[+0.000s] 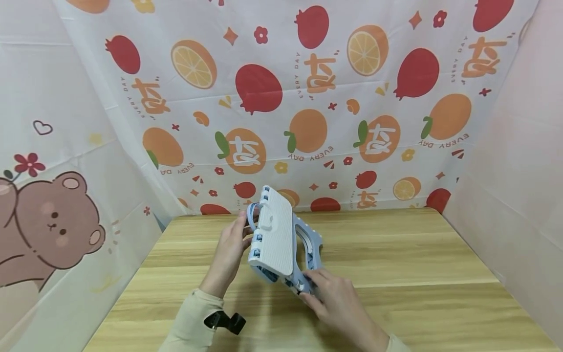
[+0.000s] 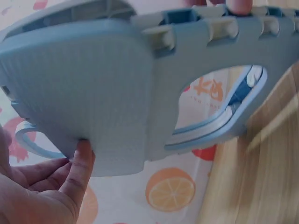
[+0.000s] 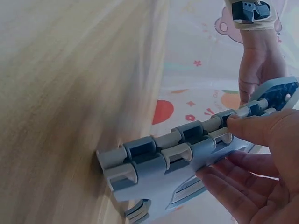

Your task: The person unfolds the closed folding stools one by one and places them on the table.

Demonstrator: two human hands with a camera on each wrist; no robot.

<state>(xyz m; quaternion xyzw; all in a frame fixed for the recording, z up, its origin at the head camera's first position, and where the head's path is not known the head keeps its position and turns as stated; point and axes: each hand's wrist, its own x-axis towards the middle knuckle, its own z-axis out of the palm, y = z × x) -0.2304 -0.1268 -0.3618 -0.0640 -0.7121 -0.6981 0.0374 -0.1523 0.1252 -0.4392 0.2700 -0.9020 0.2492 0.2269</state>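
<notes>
A blue and white plastic folding step stool is tilted above the wooden table, partly folded. Its ribbed white top panel faces the head camera, and a leg panel with a large oval cutout angles away to the right. My left hand is at the stool's left side, beside the blue carry loop. In the left wrist view its fairly straight fingers touch the panel face near that loop. My right hand pinches the hinged edge of the leg panel, thumb on the hinge knuckles and fingers beneath.
The wooden table extends around both hands. Behind it hangs a fruit-print cloth, with pale cloth walls on both sides and a printed bear on the left. A black strap device is worn on my left wrist.
</notes>
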